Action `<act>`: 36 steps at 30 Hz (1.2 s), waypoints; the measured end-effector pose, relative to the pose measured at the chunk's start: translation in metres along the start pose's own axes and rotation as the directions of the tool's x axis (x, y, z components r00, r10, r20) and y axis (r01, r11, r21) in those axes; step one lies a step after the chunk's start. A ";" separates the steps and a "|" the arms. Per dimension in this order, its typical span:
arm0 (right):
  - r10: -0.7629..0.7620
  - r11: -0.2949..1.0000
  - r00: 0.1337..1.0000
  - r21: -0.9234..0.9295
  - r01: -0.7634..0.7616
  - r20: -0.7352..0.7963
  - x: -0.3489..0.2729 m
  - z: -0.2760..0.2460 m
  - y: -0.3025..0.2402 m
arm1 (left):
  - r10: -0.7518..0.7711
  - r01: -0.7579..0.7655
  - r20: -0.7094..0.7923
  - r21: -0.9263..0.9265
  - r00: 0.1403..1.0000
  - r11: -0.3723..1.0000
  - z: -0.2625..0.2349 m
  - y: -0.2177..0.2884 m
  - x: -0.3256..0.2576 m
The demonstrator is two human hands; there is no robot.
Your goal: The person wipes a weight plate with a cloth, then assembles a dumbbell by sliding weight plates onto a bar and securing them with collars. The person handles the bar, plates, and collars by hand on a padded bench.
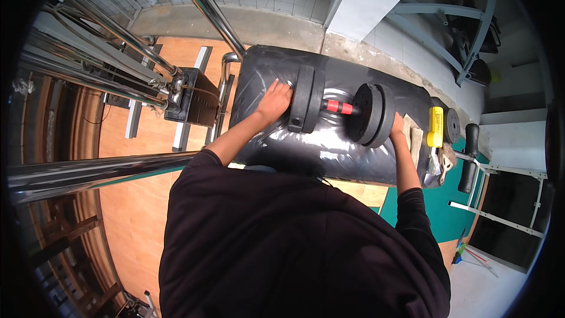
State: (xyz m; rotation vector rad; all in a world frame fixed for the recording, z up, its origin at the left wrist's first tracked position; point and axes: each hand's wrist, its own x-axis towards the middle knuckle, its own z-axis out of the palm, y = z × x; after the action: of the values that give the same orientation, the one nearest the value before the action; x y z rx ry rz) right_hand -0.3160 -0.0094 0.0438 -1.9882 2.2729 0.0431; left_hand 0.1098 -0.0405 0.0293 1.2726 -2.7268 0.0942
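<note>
Both hands set against a dumbbell lying on a padded black bench.

Nearest, black sleeves and bare forearms reaching forward. Left hand [275, 101] spread flat, fingers [276, 87] open against the outer face of the left plates, gripping nothing. Right hand [397, 126] pressed to the outer face of the right plates, mostly hidden behind them; cannot tell how far open. Dumbbell [341, 108] resting crosswise on the bench [318, 153], red-sleeved handle bare between black plate pairs. Seemingly steadying or squaring the ends. Any lift calls for fingers wrapped round the handle, since flat palms give no hold. Farther right, a yellow block [435, 127]; beyond left, chrome bars [118, 32].
</note>
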 end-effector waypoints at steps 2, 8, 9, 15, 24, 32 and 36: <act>-0.011 1.000 1.000 -0.028 0.010 -0.007 -0.001 0.000 0.000 | 0.009 -0.009 -0.025 0.015 1.000 1.000 0.002 0.000 0.001; 0.000 1.000 1.000 -0.031 0.000 -0.010 0.001 0.001 0.000 | -0.006 0.007 -0.061 0.018 0.998 1.000 0.005 0.001 -0.001; -0.005 0.999 1.000 -0.038 0.004 -0.014 0.001 0.002 0.000 | -0.008 0.009 -0.048 0.031 0.999 0.999 0.004 0.003 -0.001; 0.055 0.995 0.995 -0.088 -0.048 0.079 0.006 0.009 0.008 | -0.009 0.013 -0.050 0.079 0.999 0.997 0.001 0.007 -0.005; 0.038 0.998 0.999 -0.055 -0.038 0.006 -0.001 0.013 0.011 | -0.042 0.038 -0.127 -0.034 0.991 0.999 0.009 0.009 -0.007; 0.106 0.991 0.990 0.089 -0.097 -0.097 -0.011 0.007 -0.005 | -0.133 0.182 0.143 -0.421 0.981 0.889 -0.014 -0.001 0.008; -0.005 1.000 0.999 0.007 0.005 0.035 -0.005 -0.006 -0.009 | -0.111 0.284 0.392 -0.417 0.913 0.863 0.000 -0.017 0.030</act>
State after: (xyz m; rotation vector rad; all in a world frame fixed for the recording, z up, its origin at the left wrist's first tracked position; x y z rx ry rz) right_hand -0.3066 -0.0060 0.0507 -1.9741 2.2434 0.0691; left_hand 0.1031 -0.0742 0.0339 1.5175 -2.6091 -0.8474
